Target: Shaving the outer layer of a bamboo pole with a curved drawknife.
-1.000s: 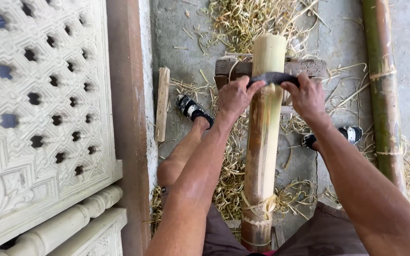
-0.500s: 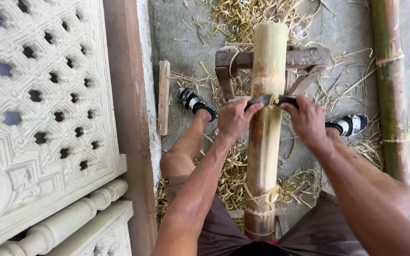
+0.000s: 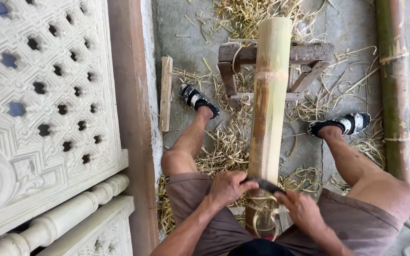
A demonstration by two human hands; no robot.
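One pale, half-stripped bamboo pole (image 3: pixel 267 104)

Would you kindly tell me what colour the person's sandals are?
Black with pale grey straps: the sandals, on both feet, show plainly in the head view.

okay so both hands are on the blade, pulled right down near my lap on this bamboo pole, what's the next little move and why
Probably lift the dark blade and carry it back up the bamboo pole for another pull. The left hand and right hand hold it at the pole's near end, a curled shaving hangs below it, and little pole remains to scrape toward you.
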